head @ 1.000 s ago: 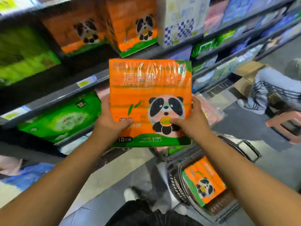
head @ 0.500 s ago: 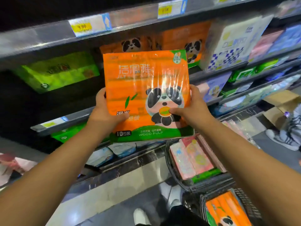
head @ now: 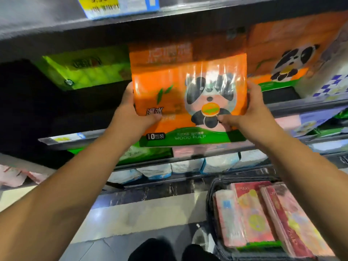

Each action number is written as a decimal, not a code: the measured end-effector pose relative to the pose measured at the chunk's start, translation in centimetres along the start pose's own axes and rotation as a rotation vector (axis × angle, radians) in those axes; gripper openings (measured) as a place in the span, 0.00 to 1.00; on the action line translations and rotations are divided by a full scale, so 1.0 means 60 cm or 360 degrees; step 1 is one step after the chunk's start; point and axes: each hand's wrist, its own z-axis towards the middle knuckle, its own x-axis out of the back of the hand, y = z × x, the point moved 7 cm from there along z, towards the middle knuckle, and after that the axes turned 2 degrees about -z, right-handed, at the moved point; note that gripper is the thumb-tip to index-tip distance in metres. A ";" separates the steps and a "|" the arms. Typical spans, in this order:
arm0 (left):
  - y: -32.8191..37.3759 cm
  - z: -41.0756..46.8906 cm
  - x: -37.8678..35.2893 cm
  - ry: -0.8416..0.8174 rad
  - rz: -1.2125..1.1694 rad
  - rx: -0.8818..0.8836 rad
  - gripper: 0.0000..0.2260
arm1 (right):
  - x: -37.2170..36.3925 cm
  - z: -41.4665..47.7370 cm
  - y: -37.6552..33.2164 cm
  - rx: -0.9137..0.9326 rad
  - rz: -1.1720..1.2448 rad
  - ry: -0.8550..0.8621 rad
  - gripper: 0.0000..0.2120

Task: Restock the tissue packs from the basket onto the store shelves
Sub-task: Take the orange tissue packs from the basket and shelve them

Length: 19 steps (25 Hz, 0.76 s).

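An orange tissue pack [head: 180, 95] with a panda print and a green bottom band is upright at the mouth of the shelf [head: 79, 137]. My left hand [head: 131, 110] grips its left edge, thumb across the front. My right hand [head: 248, 112] grips its right edge, thumb on the panda. The pack's top reaches into the shadow under the upper shelf board. More orange panda packs [head: 282, 61] stand on the same shelf to the right. A black basket [head: 211, 204] at the lower right holds pink and red tissue packs [head: 263, 215].
A green pack [head: 84, 68] lies on the shelf left of the held pack, with a dark gap further left. A yellow price tag [head: 105, 4] hangs on the upper shelf edge. White and blue packs [head: 188, 165] fill a lower shelf. My shoes show at the bottom.
Both hands have carried the orange pack up and forward to the shelf opening. The view has closed in on the shelves, and the second basket with orange packs has left the frame.
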 end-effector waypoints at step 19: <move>-0.025 0.200 -0.022 0.0360 0.0211 -0.0430 0.31 | -0.030 0.202 0.071 0.0082 -0.0293 0.0223 0.26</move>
